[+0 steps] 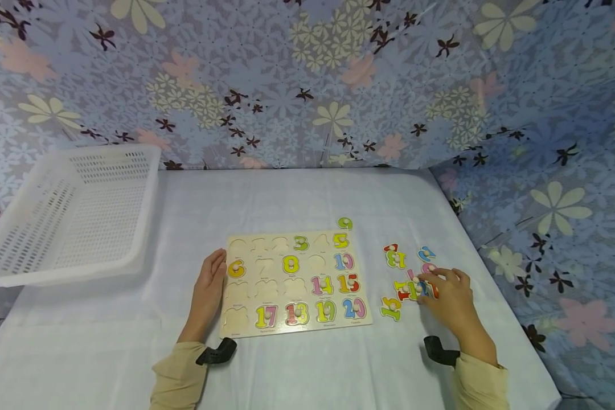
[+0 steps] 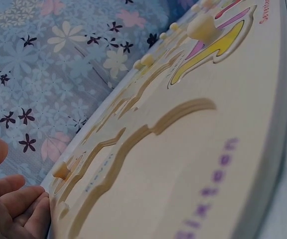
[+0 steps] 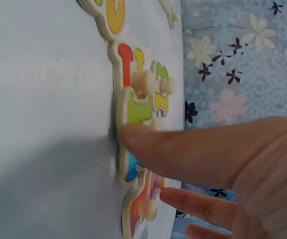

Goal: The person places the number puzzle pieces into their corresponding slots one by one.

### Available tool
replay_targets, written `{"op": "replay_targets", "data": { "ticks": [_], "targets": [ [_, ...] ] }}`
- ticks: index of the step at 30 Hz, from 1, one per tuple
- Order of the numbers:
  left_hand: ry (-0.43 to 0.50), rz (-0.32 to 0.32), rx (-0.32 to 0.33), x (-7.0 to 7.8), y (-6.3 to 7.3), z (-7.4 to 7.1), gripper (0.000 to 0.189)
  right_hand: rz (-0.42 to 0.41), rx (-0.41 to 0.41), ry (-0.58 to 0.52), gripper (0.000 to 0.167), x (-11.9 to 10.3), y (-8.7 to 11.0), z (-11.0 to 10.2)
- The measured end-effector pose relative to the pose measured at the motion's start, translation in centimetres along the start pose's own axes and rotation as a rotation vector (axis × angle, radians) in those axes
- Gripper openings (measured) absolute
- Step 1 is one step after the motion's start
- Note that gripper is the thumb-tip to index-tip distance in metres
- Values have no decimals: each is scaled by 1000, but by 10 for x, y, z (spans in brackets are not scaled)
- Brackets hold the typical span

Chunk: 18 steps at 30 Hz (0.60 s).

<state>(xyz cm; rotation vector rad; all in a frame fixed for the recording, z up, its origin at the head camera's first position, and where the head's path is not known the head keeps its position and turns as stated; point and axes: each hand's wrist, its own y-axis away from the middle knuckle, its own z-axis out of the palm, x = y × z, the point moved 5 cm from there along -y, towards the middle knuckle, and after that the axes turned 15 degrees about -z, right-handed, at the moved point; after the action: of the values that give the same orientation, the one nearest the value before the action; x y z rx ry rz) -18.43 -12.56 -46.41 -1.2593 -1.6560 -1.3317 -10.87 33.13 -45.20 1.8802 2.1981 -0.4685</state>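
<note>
A wooden number board [image 1: 282,239] lies on the table, some recesses filled with knobbed number pieces and others bare. Along its left edge rests my left hand [image 1: 208,287]; in the left wrist view its fingertips [image 2: 39,211] meet the board's edge. Right of the board, my right hand [image 1: 452,299] reaches over a cluster of loose number pieces. Its thumb [image 3: 183,149] touches a green-and-blue number piece [image 3: 138,110], which overlaps a red-and-yellow eleven [image 3: 126,64]. The other fingers extend apart from the thumb, beside an orange piece [image 3: 138,199].
A white perforated basket [image 1: 146,210] stands at the left. A green nine [image 1: 345,223] lies at the board's top right edge. Several loose pieces, including a thirteen [image 1: 396,259], a sixteen [image 1: 390,308] and a blue piece [image 1: 426,253], surround the right hand. Floral cloth [image 1: 333,119] hangs behind.
</note>
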Motion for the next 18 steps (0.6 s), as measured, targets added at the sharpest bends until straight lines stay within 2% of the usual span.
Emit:
{"op": "replay_targets", "data": {
  "ticks": [6,12,18],
  "targets": [
    [6,38,20,-27,-21,1,49,12,-16,-14,47,2,2,1],
    [6,50,29,-28,-22,0,49,-2,8,-33,48,2,6,2],
    [1,46,24,-27,-21,1,50,-110,139,-12,39,0,9,-3]
  ]
}}
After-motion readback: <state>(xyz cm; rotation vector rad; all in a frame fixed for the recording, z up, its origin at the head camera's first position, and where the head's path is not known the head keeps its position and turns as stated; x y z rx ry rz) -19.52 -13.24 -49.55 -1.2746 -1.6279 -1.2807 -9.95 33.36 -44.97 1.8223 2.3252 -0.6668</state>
